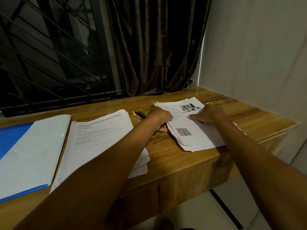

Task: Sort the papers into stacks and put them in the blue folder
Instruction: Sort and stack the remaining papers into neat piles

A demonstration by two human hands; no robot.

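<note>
Head view: both hands work the loose pile (174, 107) at the wooden desk's (166, 161) right end.
Left hand (160, 117) pinches the QR-code sheet's (197, 138) edge, likely to peel it off; right hand (208, 113) lies flat, pinning the rest. A sorted stack (99, 138) waits beside the open blue folder (11, 136), far left.

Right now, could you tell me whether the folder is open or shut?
Folder seems open: a glossy pale leaf lies flat on it, blue showing at its left and bottom edges.
</note>
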